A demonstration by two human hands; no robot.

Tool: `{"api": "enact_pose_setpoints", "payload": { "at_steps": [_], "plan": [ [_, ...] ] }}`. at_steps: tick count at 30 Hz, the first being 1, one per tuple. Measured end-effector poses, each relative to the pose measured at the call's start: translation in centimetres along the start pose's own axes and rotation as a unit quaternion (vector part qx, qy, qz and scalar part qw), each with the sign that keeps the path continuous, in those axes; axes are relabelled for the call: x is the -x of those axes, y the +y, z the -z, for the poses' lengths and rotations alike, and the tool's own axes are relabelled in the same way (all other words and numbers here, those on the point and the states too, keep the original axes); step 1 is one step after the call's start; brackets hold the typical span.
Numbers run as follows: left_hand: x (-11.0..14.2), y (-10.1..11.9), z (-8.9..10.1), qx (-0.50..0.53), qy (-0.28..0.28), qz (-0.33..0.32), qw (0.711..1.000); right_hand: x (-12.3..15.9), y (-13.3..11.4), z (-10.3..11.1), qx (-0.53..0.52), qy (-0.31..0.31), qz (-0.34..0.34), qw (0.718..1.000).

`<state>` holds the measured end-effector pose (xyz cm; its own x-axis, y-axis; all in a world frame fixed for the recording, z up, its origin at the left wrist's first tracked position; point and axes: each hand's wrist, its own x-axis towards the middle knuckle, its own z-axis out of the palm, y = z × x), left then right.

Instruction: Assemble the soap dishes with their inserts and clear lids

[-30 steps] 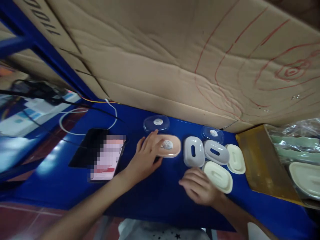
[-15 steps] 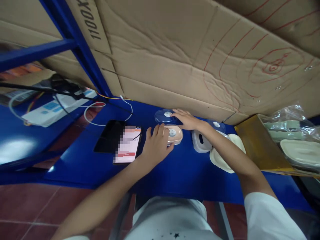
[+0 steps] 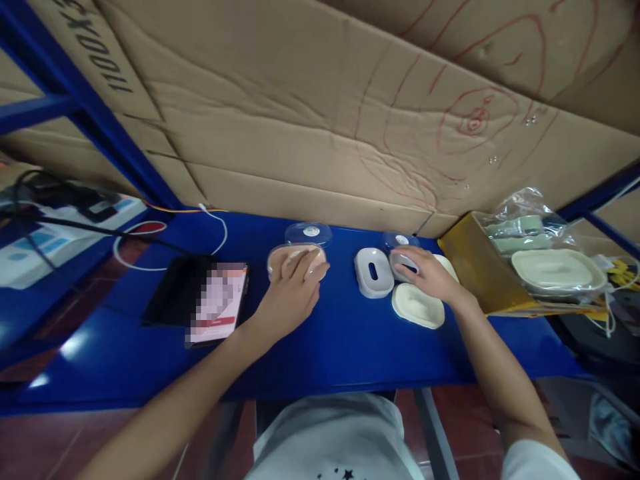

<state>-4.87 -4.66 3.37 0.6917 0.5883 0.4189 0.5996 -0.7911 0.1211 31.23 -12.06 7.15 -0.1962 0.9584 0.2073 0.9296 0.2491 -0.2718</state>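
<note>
My left hand [image 3: 290, 287] bends its fingers over the top of a pale pink oval dish [image 3: 273, 259] with a clear rim. The dish rests on the blue table, partly covered by those fingers. To the right, my right hand [image 3: 426, 270] has its thumb and fingers closed around a small whitish oval piece [image 3: 407, 269], mostly hidden under the hand. Just left of it sits a white slotted box [image 3: 374, 273] with rounded corners. A cream oval lid [image 3: 419, 307] lies flat below my right hand.
Behind the dish lies a clear oval cover [image 3: 309, 233] with a round sticker; a similar clear cover [image 3: 397, 239] lies by my right hand. A phone [image 3: 220, 303] leans left. An open carton [image 3: 470, 267] holds bagged cream and green pieces [image 3: 557, 270]. A cardboard wall [image 3: 300, 140] stands behind.
My right hand has left the clear cover behind the pink dish and moved right to the whitish piece. My left hand has shifted further over the dish. The camera view has turned right.
</note>
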Motion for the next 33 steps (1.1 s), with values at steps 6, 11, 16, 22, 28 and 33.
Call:
{"api": "enact_pose_setpoints", "payload": {
  "at_steps": [6,11,16,22,28,33],
  "plan": [
    [0.7,1.6,-2.0,0.077,-0.055,-0.127,0.987,6.2,4.7,-0.2,-0.016,0.119,-0.079,0.990],
    [-2.3,2.6,-2.6,0.024,-0.107,-0.156,0.982,7.3,5.2,-0.5,-0.025,0.106,-0.128,0.986],
    [-6.1,3.9,-3.1,-0.021,-0.153,-0.195,0.968,8.7,4.1,0.6,-0.012,-0.009,-0.161,0.987],
    [-4.9,6.2,-3.1,-0.013,-0.157,-0.215,0.964,9.9,4.6,0.0,-0.004,-0.093,-0.223,0.970],
    [-5.3,4.6,-3.4,0.075,-0.214,-0.160,0.961,9.7,4.5,-0.5,-0.021,-0.129,-0.240,0.962],
    [-6.7,3.4,-3.1,0.129,-0.275,-0.075,0.950,9.7,4.5,-0.8,-0.029,-0.124,-0.236,0.963]
  ]
}}
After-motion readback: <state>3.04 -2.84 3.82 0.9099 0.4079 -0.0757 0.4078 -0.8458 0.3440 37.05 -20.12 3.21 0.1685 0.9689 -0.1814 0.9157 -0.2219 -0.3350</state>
